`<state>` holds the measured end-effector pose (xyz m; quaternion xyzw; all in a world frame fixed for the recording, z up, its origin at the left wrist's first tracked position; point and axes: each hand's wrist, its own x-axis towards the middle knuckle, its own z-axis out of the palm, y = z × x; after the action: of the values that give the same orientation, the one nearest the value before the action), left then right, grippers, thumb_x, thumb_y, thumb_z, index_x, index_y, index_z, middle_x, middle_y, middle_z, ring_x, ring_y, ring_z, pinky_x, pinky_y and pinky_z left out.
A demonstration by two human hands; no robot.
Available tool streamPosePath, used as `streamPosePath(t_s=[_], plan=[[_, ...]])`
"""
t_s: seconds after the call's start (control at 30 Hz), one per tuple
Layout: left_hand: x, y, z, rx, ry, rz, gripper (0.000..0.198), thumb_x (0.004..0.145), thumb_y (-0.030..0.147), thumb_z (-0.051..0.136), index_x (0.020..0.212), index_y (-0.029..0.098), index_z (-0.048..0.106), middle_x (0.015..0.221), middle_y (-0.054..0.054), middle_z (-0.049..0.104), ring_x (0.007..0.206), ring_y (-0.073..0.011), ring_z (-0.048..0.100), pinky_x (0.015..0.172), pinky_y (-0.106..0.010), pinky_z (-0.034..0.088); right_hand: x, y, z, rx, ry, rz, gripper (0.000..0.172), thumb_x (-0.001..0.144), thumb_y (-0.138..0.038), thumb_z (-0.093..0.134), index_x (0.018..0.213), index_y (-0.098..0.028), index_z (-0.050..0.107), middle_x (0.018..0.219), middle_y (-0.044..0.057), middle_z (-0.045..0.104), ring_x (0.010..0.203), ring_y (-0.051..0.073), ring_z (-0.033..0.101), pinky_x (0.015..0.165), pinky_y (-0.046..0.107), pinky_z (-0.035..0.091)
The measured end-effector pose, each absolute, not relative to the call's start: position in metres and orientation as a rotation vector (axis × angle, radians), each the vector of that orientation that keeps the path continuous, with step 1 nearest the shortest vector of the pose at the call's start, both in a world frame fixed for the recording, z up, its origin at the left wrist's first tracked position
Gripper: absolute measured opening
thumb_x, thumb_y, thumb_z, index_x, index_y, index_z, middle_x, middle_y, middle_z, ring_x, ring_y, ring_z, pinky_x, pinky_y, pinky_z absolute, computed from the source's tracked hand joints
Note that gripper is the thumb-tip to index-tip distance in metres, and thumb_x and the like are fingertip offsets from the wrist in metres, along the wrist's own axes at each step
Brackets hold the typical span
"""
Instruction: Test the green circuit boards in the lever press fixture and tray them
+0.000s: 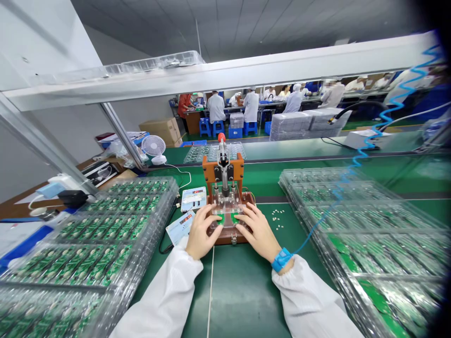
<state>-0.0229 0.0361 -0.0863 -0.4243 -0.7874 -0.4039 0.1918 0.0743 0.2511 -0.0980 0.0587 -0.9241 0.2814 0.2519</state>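
Observation:
In the middle of the bench stands an orange and brown toggle-clamp test fixture (223, 173) with a red-knobbed lever and a clear plate. Two small green circuit boards lie in its bed. My left hand (203, 233) rests at the fixture's left side, fingers spread, with thumb and index fingertips at the left circuit board (221, 218). From the right, my right hand (259, 233) reaches in the same way, its thumb and index at the right circuit board (234, 218). A blue wrist strap (281, 260) is on my right wrist. The fingertips partly cover the boards.
Stacked clear trays of green boards stand left (116, 225) and right (366, 225). Two small meters with red digits (193, 199) sit left of the fixture. Several tiny pale pieces (277, 218) lie to its right. A coiled blue cord (362, 152) hangs at right. People work behind.

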Motion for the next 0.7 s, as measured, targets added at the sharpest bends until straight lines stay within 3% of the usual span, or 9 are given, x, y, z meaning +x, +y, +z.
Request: streamPosePath(t_s=[0.17,0.27,0.4,0.7], plan=[[0.020,0.048,-0.089,-1.306,-1.994,-1.237,0.012,0.096,0.021,0.055,0.102,0.019,0.065,0.098,-0.008,0.067,0.095,-0.0218,0.063,0.084,-0.038,0.054,0.074,0.252,-0.101,0.097,-2.357,0.985,0.028,0.104,-0.040,0.047,0.118,-0.022,0.065,0.144,0.009,0.058,0.146,0.028,0.041,0.122,0.054,0.036],[0.037,0.060,-0.096,-1.674,-1.946,-1.105,0.020,0.093,0.020,0.056,0.111,0.020,0.066,0.110,-0.010,0.070,0.107,-0.0242,0.063,0.096,-0.043,0.053,0.072,0.257,-0.102,0.000,-2.228,1.051,0.029,0.104,-0.042,0.044,0.112,-0.022,0.063,0.137,0.011,0.062,0.139,0.027,0.049,0.120,0.052,0.039],[0.039,0.068,-0.107,-1.874,-1.968,-0.948,0.030,0.092,0.025,0.058,0.120,0.018,0.065,0.135,-0.013,0.063,0.136,-0.0299,0.050,0.117,-0.053,0.040,0.065,0.264,-0.086,-0.146,-2.096,1.038,0.035,0.104,-0.047,0.042,0.116,-0.019,0.060,0.132,0.016,0.062,0.129,0.029,0.056,0.113,0.056,0.044],[0.032,0.062,-0.115,-1.963,-2.040,-1.003,0.030,0.092,0.031,0.061,0.119,0.018,0.069,0.144,-0.013,0.057,0.142,-0.0304,0.046,0.122,-0.054,0.034,0.005,0.260,0.044,0.046,-1.793,1.071,0.044,0.100,-0.048,0.050,0.133,-0.020,0.056,0.141,0.012,0.059,0.132,0.025,0.054,0.113,0.048,0.045]])
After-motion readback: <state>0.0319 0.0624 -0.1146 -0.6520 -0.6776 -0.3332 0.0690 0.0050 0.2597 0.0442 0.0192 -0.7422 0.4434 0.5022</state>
